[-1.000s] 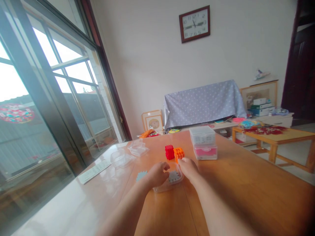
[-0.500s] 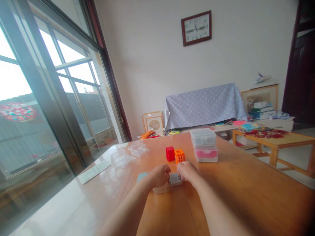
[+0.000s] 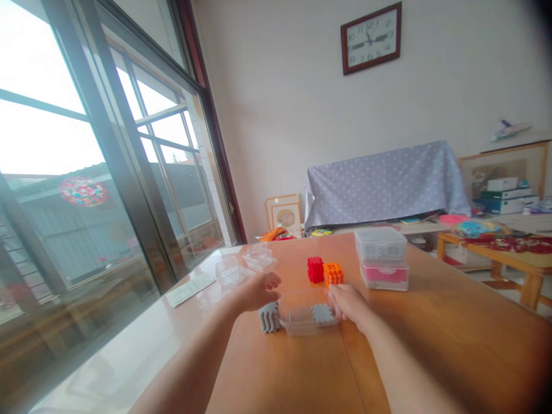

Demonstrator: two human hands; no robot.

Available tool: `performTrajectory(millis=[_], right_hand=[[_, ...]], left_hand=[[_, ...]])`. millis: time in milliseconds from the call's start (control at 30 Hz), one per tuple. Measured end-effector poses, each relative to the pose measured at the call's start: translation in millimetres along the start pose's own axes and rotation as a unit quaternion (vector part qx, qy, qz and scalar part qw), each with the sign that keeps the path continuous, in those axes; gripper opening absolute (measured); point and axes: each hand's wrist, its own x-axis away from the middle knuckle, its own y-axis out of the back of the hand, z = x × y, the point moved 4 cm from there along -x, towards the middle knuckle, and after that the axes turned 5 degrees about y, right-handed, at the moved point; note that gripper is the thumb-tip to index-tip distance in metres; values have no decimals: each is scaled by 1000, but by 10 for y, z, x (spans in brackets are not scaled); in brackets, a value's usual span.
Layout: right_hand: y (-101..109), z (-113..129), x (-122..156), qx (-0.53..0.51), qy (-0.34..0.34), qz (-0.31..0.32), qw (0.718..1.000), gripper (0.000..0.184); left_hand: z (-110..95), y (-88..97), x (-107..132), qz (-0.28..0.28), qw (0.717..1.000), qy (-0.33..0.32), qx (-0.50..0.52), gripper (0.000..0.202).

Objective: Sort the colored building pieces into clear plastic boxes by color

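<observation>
One clear tub (image 3: 297, 329) sits left of the right grip (image 3: 350, 302), which pinches its side; the left grip (image 3: 259, 292), loosely curled, looks empty over a grey block (image 3: 269, 320), touching unclear from here. Steadying seems underway; the next move wants stillness.

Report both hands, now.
Left hand: open, loosely curled, near the grey block.
Right hand: closed on the clear container, at its right edge.

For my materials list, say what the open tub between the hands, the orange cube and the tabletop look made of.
Open tub: probably clear, glossy plastic; its walls are transparent and catch highlights.
Orange cube: perhaps plastic or foam, finish unclear; one even colour, knobbly faces.
Tabletop: likely varnished wood or wood-look laminate, glossy; brown, with bright glare.
</observation>
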Motion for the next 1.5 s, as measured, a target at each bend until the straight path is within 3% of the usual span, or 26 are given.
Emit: performTrajectory(millis=[200, 433, 600, 700, 833, 933, 1033, 1300, 1500], right_hand=[[1, -9, 0, -3, -19, 6, 1000, 38], [6, 17, 13, -4, -21, 5, 1000, 41], [3, -23, -9, -5, -13, -5, 1000, 48], [-3, -44, -28, -8, -7, -9, 1000, 51], [-4, -40, -39, -11, -1, -8, 1000, 54], [-6, -25, -44, -17, 2, -7, 1000, 53], [-12, -21, -52, -20, -3, -5, 1000, 51], [10, 7, -15, -20, -13, 9, 1000, 53], [27, 52, 23, -11, -11, 13, 1000, 51]], left_hand=[[250, 24, 165, 70, 997, 11, -18, 70], [298, 0, 166, 39, 998, -38, -18, 49], [86, 2, 54, -18, 998, -59, -3, 40], [-160, -153, -66, -12, 998, -66, -1, 39], [-428, -540, -247, 30, 998, -55, -21, 41], [-509, -831, -363, 55, 997, -59, -10, 44], [-505, -1002, -425, 60, 996, -68, 14, 47], [-417, -922, -372, 4, 999, -41, -16, 32], [-424, -994, -350, 26, 999, -33, -30, 27]])
